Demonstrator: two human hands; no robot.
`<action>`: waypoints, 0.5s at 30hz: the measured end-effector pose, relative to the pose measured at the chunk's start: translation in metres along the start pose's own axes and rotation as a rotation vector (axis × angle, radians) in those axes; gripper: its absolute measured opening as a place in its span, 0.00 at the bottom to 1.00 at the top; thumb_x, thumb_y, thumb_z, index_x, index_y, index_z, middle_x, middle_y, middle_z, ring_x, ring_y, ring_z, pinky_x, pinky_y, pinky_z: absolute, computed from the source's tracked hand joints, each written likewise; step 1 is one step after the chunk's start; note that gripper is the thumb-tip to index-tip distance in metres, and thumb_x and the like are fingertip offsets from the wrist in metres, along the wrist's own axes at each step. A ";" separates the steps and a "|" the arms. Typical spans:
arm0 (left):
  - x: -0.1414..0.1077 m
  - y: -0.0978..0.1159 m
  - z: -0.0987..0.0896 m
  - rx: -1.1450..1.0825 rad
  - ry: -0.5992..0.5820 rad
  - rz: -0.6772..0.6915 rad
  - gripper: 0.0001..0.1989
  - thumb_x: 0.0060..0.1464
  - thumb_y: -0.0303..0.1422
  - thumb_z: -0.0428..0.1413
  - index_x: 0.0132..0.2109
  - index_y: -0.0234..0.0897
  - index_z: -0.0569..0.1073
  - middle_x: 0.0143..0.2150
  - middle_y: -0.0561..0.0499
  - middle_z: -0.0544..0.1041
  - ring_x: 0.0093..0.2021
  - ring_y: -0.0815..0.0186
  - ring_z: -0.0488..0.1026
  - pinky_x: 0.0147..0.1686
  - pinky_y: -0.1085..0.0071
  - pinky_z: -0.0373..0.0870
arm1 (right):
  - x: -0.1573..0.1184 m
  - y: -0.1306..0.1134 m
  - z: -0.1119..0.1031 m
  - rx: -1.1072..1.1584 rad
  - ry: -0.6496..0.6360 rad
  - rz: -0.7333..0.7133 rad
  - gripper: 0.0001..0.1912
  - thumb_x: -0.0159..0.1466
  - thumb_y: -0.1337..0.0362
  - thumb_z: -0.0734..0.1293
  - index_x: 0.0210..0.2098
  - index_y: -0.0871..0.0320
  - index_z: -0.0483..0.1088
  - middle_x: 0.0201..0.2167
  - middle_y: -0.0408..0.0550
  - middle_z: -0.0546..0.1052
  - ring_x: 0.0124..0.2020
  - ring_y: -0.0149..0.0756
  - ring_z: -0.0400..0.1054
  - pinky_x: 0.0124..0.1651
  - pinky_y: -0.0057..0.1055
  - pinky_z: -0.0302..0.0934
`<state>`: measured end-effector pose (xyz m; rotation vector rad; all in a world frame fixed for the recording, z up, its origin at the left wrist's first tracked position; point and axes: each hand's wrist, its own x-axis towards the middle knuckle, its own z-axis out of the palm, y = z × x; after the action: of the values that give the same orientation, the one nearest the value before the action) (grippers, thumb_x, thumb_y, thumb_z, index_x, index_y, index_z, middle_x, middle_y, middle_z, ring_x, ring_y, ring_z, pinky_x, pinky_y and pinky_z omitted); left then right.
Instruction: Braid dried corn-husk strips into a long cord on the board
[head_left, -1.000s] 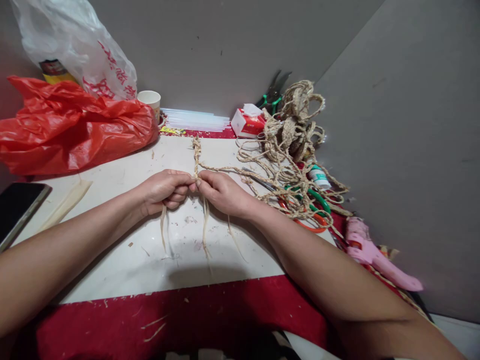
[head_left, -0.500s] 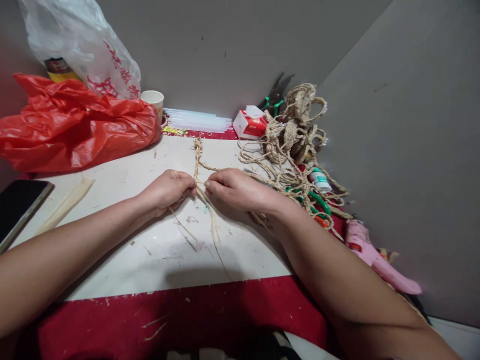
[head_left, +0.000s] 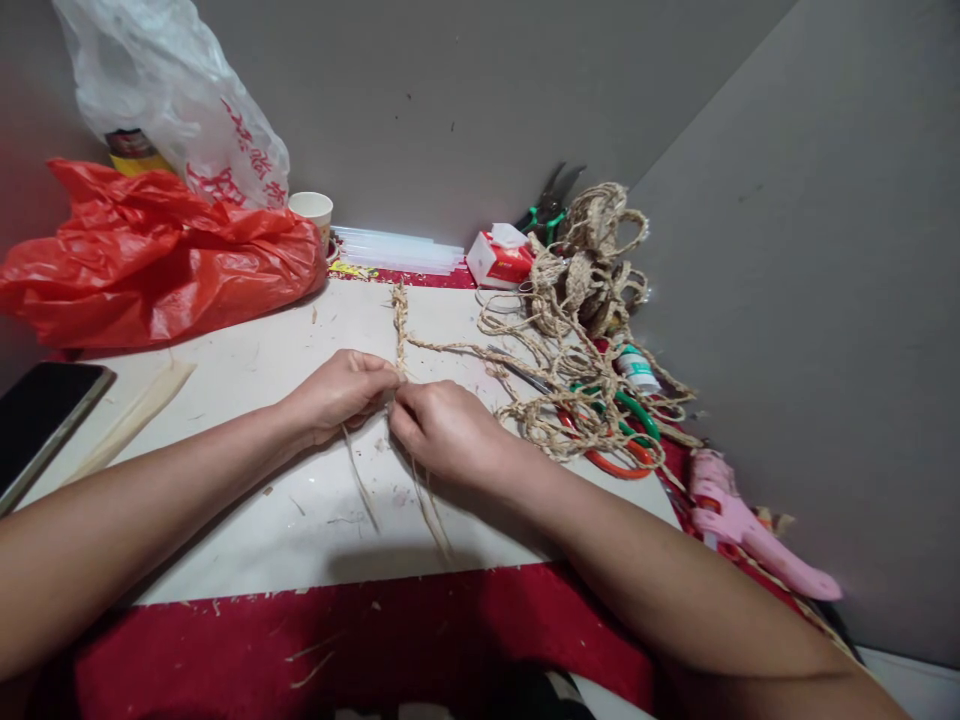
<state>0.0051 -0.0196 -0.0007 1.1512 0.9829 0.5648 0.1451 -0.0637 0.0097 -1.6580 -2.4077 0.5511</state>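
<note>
A straw-coloured braid (head_left: 400, 325) runs down the white board (head_left: 247, 510) toward me, its far end near the board's back edge. My left hand (head_left: 349, 390) pinches straw strands at the near end of the braid, and a loose strand (head_left: 361, 482) hangs below it. Touching it, my right hand (head_left: 442, 425) is closed on strands at the same spot; its fingertips are partly hidden. More loose straw strands (head_left: 429, 510) trail out under the right hand. From the braid a thin twisted cord leads right into a tangled heap of cord (head_left: 555, 300).
Orange-handled scissors (head_left: 630, 465) lie under the cord, with green handles (head_left: 637, 410) beside them. A pink glue gun (head_left: 739, 530) rests at right. Farther back are a tissue box (head_left: 499, 262), clear sticks (head_left: 397, 250), a paper cup (head_left: 311, 208) and a red plastic bag (head_left: 165, 260). A phone (head_left: 49, 420) lies left.
My right hand has moved left and slightly nearer to me, up against my left hand. The orange-handled scissors have come into sight. The view has shifted a little.
</note>
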 end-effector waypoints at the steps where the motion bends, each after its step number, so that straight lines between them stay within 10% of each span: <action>1: 0.000 0.000 0.000 0.002 -0.004 -0.008 0.13 0.49 0.28 0.53 0.19 0.34 0.63 0.12 0.60 0.53 0.13 0.79 0.46 0.14 0.76 0.40 | -0.002 -0.002 -0.002 -0.033 -0.010 -0.016 0.13 0.63 0.66 0.55 0.29 0.61 0.69 0.25 0.52 0.73 0.22 0.32 0.59 0.27 0.30 0.45; 7: -0.001 0.005 -0.007 -0.125 -0.072 -0.064 0.06 0.50 0.30 0.55 0.27 0.32 0.71 0.13 0.62 0.51 0.13 0.79 0.42 0.14 0.78 0.38 | -0.011 -0.002 -0.035 0.159 -0.148 -0.193 0.17 0.64 0.59 0.58 0.24 0.61 0.68 0.20 0.46 0.70 0.21 0.28 0.57 0.26 0.27 0.47; 12: -0.001 0.005 -0.013 -0.198 -0.150 -0.067 0.06 0.51 0.31 0.56 0.29 0.32 0.70 0.15 0.62 0.48 0.14 0.80 0.40 0.14 0.79 0.36 | 0.007 0.018 -0.043 0.354 0.337 -0.010 0.16 0.64 0.56 0.59 0.26 0.61 0.66 0.22 0.44 0.68 0.25 0.29 0.59 0.29 0.25 0.50; 15: 0.000 0.003 -0.014 -0.201 -0.171 -0.067 0.08 0.51 0.32 0.56 0.27 0.33 0.68 0.16 0.62 0.48 0.15 0.80 0.40 0.14 0.79 0.36 | 0.019 0.026 -0.027 0.636 0.045 -0.003 0.16 0.63 0.55 0.59 0.28 0.61 0.65 0.21 0.43 0.68 0.22 0.27 0.59 0.25 0.24 0.52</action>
<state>-0.0063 -0.0115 0.0010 0.9670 0.7957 0.4915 0.1701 -0.0325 0.0233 -1.3585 -1.9048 1.1184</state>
